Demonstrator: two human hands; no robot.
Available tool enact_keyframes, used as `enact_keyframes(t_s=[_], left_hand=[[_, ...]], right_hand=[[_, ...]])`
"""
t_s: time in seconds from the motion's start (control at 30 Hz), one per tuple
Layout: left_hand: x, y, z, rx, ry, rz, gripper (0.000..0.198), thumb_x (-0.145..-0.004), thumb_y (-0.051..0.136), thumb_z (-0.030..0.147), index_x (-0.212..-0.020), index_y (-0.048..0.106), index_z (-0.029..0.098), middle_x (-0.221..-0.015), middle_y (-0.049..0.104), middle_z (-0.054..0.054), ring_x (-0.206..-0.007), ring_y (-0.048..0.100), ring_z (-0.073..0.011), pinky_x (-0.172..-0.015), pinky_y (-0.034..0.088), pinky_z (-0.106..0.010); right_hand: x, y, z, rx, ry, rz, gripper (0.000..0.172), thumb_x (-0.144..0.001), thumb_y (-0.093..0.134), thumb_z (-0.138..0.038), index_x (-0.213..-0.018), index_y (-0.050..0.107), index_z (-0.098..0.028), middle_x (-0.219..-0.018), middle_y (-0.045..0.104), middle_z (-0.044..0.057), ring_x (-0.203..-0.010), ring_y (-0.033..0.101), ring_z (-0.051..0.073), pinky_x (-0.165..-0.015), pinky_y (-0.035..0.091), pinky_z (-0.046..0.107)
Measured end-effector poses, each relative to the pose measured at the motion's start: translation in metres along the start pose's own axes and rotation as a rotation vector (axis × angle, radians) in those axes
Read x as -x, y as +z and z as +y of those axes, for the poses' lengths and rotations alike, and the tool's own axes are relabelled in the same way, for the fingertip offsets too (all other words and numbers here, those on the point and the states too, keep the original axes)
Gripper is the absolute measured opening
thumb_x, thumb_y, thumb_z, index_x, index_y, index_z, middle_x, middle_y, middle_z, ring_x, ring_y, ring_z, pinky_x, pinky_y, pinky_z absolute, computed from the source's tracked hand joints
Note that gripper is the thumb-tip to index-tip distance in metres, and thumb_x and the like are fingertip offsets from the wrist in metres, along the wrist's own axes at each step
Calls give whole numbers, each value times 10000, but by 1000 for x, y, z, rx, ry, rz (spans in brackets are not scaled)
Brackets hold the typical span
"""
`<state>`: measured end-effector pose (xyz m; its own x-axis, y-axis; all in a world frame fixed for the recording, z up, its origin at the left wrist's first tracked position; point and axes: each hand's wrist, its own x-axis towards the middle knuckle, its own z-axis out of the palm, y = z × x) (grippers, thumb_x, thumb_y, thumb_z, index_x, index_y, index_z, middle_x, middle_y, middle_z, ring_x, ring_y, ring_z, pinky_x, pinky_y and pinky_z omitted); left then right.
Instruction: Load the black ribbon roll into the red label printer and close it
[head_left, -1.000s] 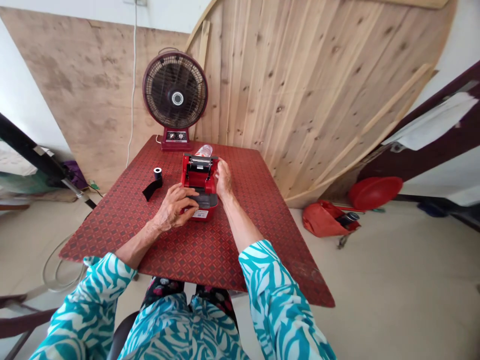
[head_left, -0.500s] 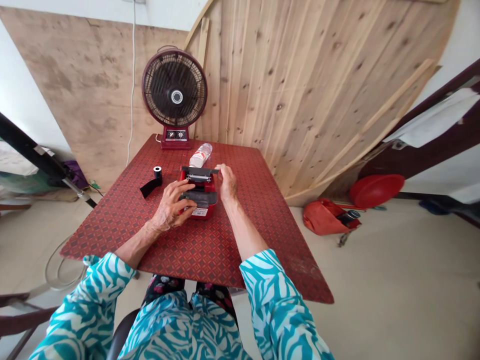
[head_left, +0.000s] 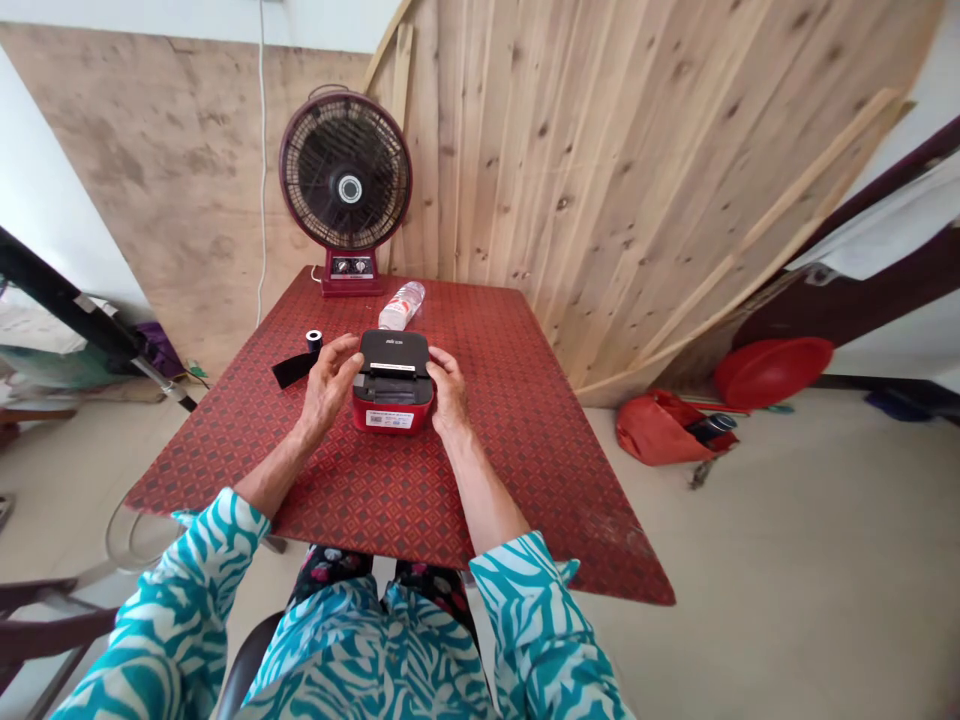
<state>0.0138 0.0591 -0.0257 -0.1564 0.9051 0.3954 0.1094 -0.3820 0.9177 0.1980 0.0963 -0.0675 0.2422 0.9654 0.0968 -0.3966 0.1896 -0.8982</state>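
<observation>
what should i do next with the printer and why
Probably press the black lid down on the printer with your left hand, which hovers beside it, while your right hand steadies the side. The lid looks lowered, but whether it's latched can't be seen.

left hand [head_left: 328, 387] raised and open, right hand [head_left: 448, 392] curled downward, bare forearms [head_left: 480, 480] angled inward

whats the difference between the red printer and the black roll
The printer is far bigger than the roll, and boxy where the roll is a short cylinder. The printer is red with a shut black lid, while the roll is black with a pale core. The printer sits between the left hand and right hand, but no hand touches the roll. Both rest on the red table.
</observation>
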Motion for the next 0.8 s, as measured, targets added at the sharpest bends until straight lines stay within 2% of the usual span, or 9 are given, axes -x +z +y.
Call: enact_keyframes(t_s=[0.1, 0.17, 0.33, 0.5, 0.6, 0.7, 0.8], left_hand=[[-17, 7, -12, 228, -316, 10, 586, -634, 758, 369, -1162, 617, 158, -1167, 675, -110, -1070, 643, -270, -952, 496, -416], [-24, 9, -17, 327, -415, 12, 628, -558, 759, 294, -1152, 610, 154, -1144, 687, -102, -1001, 659, -252, -895, 512, -385], [-27, 9, -18, 371, -446, -46, 656, -510, 740, 195, -1154, 613, 179, -1177, 688, -80, -1033, 649, -239, -872, 508, -342], [-20, 7, -20, 355, -425, -92, 709, -583, 725, 253, -1272, 572, 186, -1276, 655, -84, -1089, 629, -240, -894, 499, -342], [-14, -1, -23, 364, -441, -184, 704, -640, 706, 299, -1325, 566, 215, -1309, 646, -82, -1077, 638, -246, -867, 504, -348], [-12, -11, -26, 386, -497, -282, 708, -630, 684, 269, -1330, 587, 227, -1262, 680, -85, -1026, 660, -250, -800, 507, -343], [-12, -17, -24, 394, -511, -298, 714, -616, 686, 245, -1325, 602, 241, -1242, 696, -82, -1033, 664, -254, -781, 509, -336]], right_hand=[[-1, -1, 1, 0, -7, -13, 363, -699, 688, -377, -1035, 659, -244, -1054, 736, 12, -1015, 656, 189, -965, 516, 406], [0, -2, 0, 15, -14, -24, 377, -705, 681, -380, -1054, 651, -241, -1082, 731, 20, -1039, 653, 194, -978, 512, 411], [5, -1, -4, 41, -41, -51, 427, -694, 651, -351, -1108, 621, -249, -1149, 711, 29, -1098, 639, 198, -1043, 484, 428], [9, 2, -8, 34, -20, -35, 473, -683, 653, -367, -1136, 604, -242, -1163, 702, 50, -1083, 642, 205, -1051, 479, 440], [11, 1, -6, 20, -22, -34, 473, -704, 648, -380, -1153, 598, -239, -1174, 696, 50, -1101, 638, 201, -1047, 478, 426], [15, -1, 1, 57, -36, 12, 461, -752, 622, -433, -1167, 604, -234, -1205, 676, 46, -1121, 623, 194, -1052, 460, 410], [21, -1, 13, 80, -59, 59, 468, -812, 549, -526, -1171, 614, -235, -1225, 657, 38, -1143, 601, 188, -1071, 437, 406]])
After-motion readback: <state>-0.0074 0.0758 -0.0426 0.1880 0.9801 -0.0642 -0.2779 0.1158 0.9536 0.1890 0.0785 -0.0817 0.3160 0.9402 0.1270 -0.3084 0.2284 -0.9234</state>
